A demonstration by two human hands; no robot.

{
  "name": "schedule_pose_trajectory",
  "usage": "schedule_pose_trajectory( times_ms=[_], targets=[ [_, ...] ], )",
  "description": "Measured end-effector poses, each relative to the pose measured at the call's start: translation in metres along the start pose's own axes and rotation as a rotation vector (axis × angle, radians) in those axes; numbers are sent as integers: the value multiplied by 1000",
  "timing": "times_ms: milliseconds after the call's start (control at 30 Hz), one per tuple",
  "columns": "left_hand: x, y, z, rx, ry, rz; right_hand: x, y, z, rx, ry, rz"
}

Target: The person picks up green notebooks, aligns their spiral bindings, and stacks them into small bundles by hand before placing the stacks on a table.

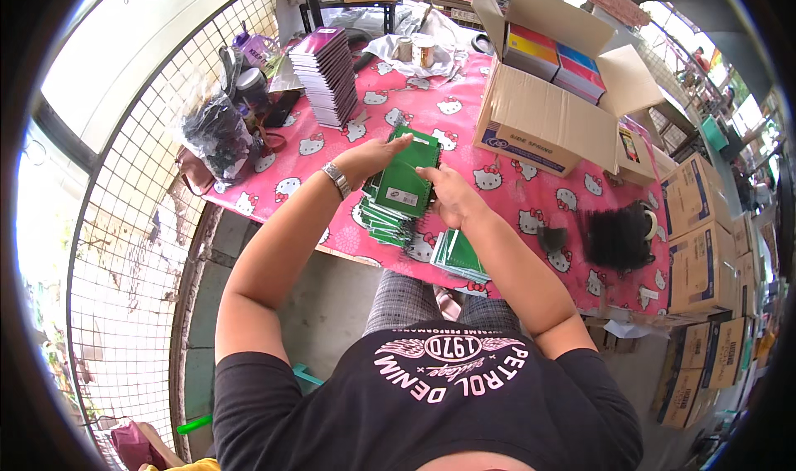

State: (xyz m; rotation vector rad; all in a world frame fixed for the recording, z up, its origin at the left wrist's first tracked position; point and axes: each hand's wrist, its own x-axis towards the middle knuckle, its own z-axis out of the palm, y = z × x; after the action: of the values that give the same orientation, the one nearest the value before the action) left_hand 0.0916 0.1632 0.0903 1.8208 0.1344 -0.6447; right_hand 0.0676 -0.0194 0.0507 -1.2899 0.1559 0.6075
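A green spiral notebook (408, 172) with a pale label near its lower edge lies over a stack of green notebooks (388, 224) at the table's middle. My left hand (375, 159), with a metal watch on the wrist, is closed on its upper left side. At its right edge my right hand (454, 196) grips it, thumb on the cover and the other fingers partly hidden. Nearer the front edge, partly under my right forearm, sits a second pile of green notebooks (458, 254).
A tall stack of purple notebooks (323, 77) stands at the back left, near a plastic-wrapped dark bundle (217, 135). An open cardboard box (535, 118) holds colourful packs at the back right. Black spiral coils (615, 237) lie on the right of the pink patterned tablecloth (348, 239).
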Motion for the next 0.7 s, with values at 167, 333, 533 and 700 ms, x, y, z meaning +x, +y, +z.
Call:
schedule_pose_trajectory(
  times_ms=[167,333,533,700],
  targets=[
    [17,10,8,-149,74,-17,16,7,-16,44,11,-21],
    [24,-3,12,-197,41,-54,4,1,-11,13,-89,-29],
    [-30,33,76,-375,39,554,-59,-13,-48,-60,47,-445],
    [-18,17,160,-509,-170,550,-105,-5,-132,-592,58,-738]
  ],
)
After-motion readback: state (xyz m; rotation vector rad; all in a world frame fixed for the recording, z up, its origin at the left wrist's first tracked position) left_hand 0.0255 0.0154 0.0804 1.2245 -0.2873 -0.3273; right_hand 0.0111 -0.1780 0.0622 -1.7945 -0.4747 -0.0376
